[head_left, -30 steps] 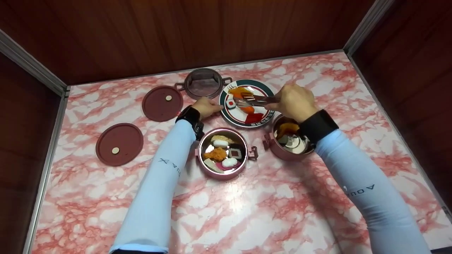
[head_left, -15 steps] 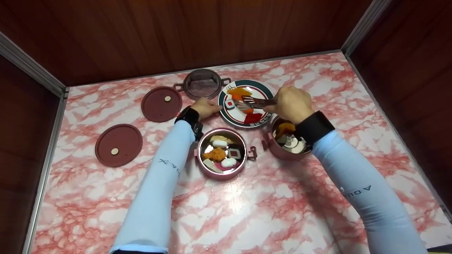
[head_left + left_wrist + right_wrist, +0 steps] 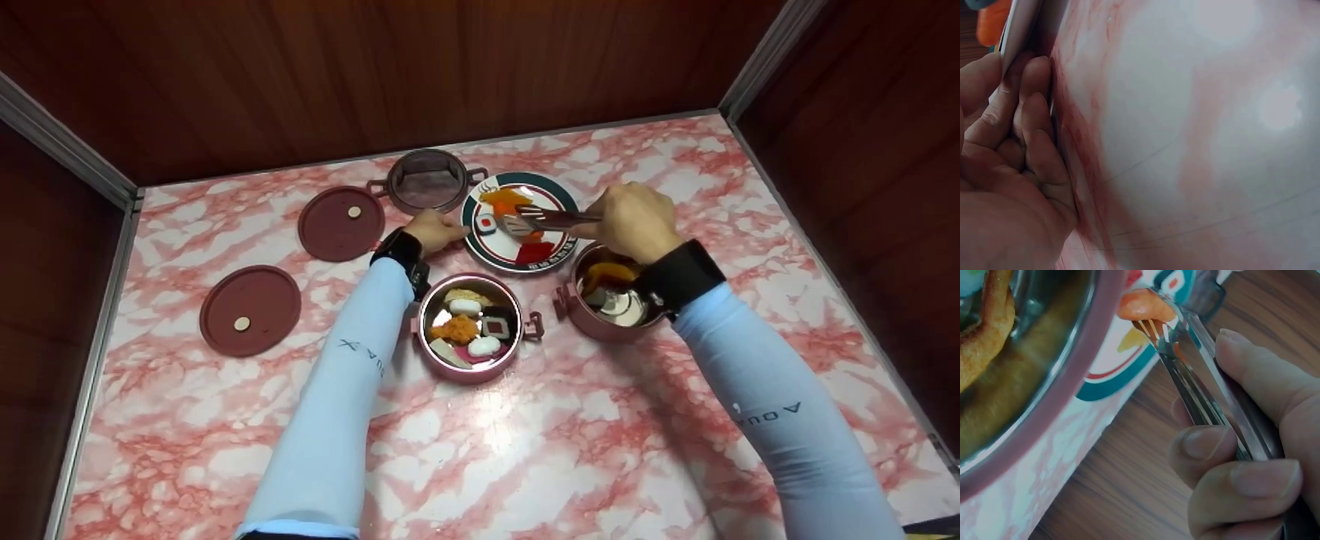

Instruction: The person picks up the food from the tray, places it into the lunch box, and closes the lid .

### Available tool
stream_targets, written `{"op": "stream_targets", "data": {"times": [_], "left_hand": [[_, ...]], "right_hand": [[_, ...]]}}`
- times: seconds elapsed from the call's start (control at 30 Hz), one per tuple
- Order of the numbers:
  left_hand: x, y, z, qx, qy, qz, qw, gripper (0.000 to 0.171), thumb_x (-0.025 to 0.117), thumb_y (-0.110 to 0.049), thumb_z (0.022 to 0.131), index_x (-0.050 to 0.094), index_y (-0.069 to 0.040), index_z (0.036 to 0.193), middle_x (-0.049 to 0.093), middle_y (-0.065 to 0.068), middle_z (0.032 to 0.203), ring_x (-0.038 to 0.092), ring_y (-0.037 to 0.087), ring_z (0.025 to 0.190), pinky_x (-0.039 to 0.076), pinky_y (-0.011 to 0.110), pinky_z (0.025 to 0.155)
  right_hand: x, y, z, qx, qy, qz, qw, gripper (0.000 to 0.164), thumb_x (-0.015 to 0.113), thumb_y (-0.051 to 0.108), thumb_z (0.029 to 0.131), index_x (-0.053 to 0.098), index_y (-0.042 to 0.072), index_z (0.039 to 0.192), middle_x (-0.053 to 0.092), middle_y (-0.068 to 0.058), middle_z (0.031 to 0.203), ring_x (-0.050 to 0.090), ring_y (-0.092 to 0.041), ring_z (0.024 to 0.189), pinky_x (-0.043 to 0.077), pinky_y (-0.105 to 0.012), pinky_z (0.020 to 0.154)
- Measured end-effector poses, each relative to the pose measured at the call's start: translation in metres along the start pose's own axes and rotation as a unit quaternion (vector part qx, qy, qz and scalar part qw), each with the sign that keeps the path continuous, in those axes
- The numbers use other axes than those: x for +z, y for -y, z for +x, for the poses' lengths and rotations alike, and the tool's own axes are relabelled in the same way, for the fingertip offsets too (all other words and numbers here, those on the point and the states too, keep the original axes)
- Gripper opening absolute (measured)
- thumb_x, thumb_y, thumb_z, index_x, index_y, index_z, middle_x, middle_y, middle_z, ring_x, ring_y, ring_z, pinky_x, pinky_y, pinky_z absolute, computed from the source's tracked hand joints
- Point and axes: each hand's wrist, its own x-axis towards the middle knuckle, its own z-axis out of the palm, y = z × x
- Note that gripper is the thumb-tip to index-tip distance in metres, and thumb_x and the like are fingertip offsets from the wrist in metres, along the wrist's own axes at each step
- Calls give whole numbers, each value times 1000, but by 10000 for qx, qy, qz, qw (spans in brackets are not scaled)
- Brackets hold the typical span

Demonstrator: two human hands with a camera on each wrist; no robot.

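Note:
My left hand [image 3: 436, 230] pinches the near-left rim of the round plate [image 3: 568, 201]; the thumb and index finger meet at its edge [image 3: 1015, 34] in the left wrist view. My right hand [image 3: 637, 219] grips a pair of metal tongs [image 3: 559, 218] with a forked tip, held over the plate. In the right wrist view, the tong tips [image 3: 1165, 334] reach right at a smooth orange food piece [image 3: 1145, 305]. Also on the plate lie a white-and-red sushi piece [image 3: 486, 223], a yellow-orange piece [image 3: 504, 197] and a red piece [image 3: 535, 253].
A pink pot [image 3: 472, 373] with several food pieces stands below the plate. Another pot [image 3: 600, 328] sits under my right wrist, with a curved brown piece [image 3: 609, 273] inside. Two dark red lids [image 3: 250, 300] lie left; a clear-topped lid [image 3: 427, 181] lies behind. Wooden walls surround the table.
My right hand and the tongs have shifted slightly right relative to the plate. My left hand keeps its place at the rim, and the food pieces look unmoved.

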Motion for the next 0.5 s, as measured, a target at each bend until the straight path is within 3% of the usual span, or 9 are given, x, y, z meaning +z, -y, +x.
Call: {"op": "stream_targets", "data": {"times": [0.13, 0.27, 0.33, 0.5], "left_hand": [[0, 1, 1, 1, 2, -59, 10000, 33, 65, -28, 97, 75, 3, 97, 69, 5, 77, 57, 10, 67, 42, 18, 60], [1, -1, 1, 14, 11, -74, 10000, 33, 65, -28, 97, 75, 3, 96, 69, 6, 77, 56, 11, 66, 41, 19, 59], [1, -1, 1, 4, 17, -81, 10000, 33, 65, -28, 97, 75, 4, 95, 69, 6, 76, 55, 10, 65, 41, 19, 58], [1, 0, 2, -69, 45, -205, 9998, 32, 65, -26, 97, 75, 5, 98, 68, 4, 75, 56, 10, 66, 43, 19, 59]], "right_hand": [[-14, -8, -10, -156, -292, 173, 9993, 39, 79, 53, 79, 81, 14, 83, 68, -7, 71, 58, -30, 62, 41, -42, 50], [-34, -23, -26, -498, -535, 456, 9963, 30, 79, 49, 81, 81, 19, 84, 72, -5, 73, 58, -23, 56, 39, -37, 47], [-45, -33, -37, -667, -624, 500, 9946, 29, 78, 49, 83, 82, 21, 90, 74, -5, 78, 61, -22, 59, 41, -36, 48], [-73, -60, -67, -494, -607, 303, 9965, 38, 73, 57, 84, 80, 25, 103, 75, -8, 87, 66, -29, 72, 42, -43, 51]]}}
